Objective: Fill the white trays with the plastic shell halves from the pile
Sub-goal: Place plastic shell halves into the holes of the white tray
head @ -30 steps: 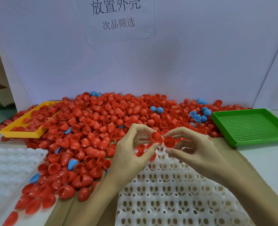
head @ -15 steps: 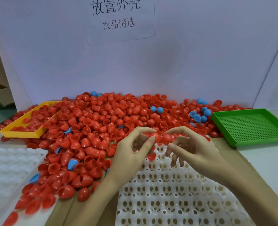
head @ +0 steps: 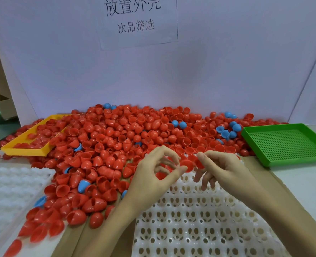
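A big pile of red shell halves [head: 116,138], with a few blue ones mixed in, covers the table's middle. A white tray [head: 199,219] with rows of holed cups lies in front of me. My left hand [head: 153,179] hovers over the tray's far edge, thumb and forefinger pinching a red shell half [head: 187,164]. My right hand [head: 220,169] is just to its right and pinches a second red shell half [head: 199,163] at its fingertips, the other fingers hanging down. The two shells almost touch.
A second white tray [head: 10,188] lies at the left. A yellow tray [head: 23,151] with red shells sits at the back left, a green perforated tray [head: 287,143] at the right. A white backboard with a paper sign [head: 135,17] closes the back.
Both hands stayed over the tray's far edge with their shells. My right hand's lower fingers uncurled and now hang down; the left thumb shifted under its shell.
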`<state>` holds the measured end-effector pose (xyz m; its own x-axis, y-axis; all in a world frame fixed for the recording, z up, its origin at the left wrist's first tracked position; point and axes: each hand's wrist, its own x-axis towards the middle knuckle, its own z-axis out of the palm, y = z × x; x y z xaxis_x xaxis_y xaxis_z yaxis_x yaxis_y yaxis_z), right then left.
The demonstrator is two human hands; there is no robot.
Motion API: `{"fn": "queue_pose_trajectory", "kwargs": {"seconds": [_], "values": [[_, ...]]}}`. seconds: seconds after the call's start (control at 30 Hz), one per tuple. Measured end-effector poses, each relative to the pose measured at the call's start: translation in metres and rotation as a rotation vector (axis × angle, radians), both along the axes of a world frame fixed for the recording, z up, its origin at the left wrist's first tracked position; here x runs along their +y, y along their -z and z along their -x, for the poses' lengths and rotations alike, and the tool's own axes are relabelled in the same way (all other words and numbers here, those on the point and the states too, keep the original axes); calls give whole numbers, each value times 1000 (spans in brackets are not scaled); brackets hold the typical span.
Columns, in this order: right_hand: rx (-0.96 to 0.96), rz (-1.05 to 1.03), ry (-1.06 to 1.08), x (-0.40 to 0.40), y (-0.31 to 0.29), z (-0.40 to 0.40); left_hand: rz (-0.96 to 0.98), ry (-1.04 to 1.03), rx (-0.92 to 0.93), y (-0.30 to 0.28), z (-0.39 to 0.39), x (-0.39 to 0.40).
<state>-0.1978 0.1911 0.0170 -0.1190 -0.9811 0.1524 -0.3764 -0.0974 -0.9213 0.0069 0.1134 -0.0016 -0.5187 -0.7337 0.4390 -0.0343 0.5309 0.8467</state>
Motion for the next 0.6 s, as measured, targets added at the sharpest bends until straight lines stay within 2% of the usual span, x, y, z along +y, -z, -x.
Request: {"fn": "queue_pose_trajectory", "kwargs": {"seconds": [0.27,0.43,0.53,0.6], "values": [[-89,34,-12,0,1,-3,29,98,-59,5,2,6],[-177,-8,-68,1,3,-4,104,-104,-70,15,8,4],[-181,-9,-27,0,5,-3,227,-251,-141,20,6,-3],[-184,-15,-3,-1,6,-1,287,-275,-193,22,5,-4]]}}
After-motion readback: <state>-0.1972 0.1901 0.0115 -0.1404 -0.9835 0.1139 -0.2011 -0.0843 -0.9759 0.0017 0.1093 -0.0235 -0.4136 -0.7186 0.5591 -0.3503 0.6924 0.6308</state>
